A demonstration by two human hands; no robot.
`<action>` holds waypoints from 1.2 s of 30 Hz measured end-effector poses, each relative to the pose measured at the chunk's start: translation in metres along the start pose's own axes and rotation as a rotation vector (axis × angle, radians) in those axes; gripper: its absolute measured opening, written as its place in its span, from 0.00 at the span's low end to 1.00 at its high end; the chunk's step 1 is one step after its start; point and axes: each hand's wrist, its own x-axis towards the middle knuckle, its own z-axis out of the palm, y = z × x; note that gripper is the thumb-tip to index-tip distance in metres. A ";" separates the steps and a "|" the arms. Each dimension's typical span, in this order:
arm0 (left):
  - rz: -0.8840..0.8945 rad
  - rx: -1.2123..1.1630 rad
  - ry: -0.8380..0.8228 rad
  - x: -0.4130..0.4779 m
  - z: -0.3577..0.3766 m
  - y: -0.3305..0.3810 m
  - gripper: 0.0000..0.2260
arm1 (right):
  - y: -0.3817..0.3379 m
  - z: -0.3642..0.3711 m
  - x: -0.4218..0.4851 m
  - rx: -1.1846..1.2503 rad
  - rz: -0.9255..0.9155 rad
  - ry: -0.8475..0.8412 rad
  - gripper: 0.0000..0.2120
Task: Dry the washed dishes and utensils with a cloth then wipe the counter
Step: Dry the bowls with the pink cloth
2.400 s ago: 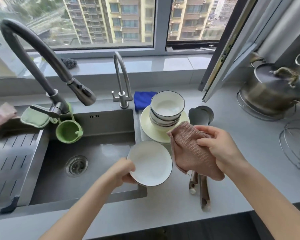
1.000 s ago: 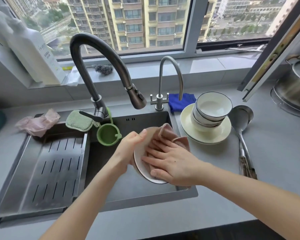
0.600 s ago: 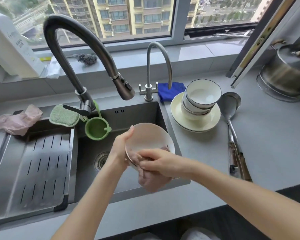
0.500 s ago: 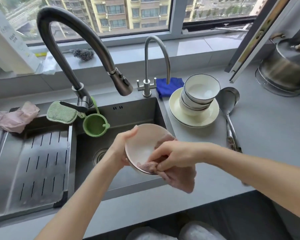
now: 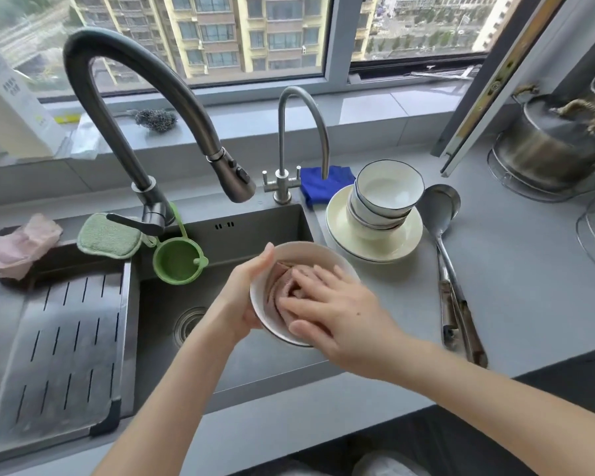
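Seen from my head camera, my left hand (image 5: 246,304) is gripping the white dish (image 5: 311,250) by its left rim, thumb curling over the edge, and is holding it tilted above the right part of the sink (image 5: 158,324). My right hand (image 5: 340,316) is lying flat with straight fingers, pressing the bunched pink cloth (image 5: 281,286) into the dish's hollow. On the tabletop (image 5: 529,269) just right of the sink, stacked bowls (image 5: 387,190) are sitting on a cream plate (image 5: 339,219), with a blue cloth (image 5: 315,183) behind and metal ladles (image 5: 440,207) lying alongside.

Pink cloth (image 5: 284,286); white plate (image 5: 310,252); blue rag (image 5: 318,185); green sponge (image 5: 107,237).
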 end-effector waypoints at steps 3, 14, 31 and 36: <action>0.036 0.067 -0.014 -0.002 0.006 0.001 0.22 | -0.004 0.008 0.007 0.131 0.056 -0.433 0.32; -0.168 0.127 -0.216 -0.009 0.010 -0.010 0.17 | 0.027 -0.016 0.010 -0.543 -0.636 -0.638 0.23; -0.224 -0.316 0.191 0.020 0.011 -0.023 0.23 | 0.000 0.015 -0.026 0.241 0.027 0.229 0.16; -0.160 -0.529 0.285 0.018 0.002 -0.018 0.14 | 0.045 -0.006 -0.058 0.850 0.468 0.650 0.19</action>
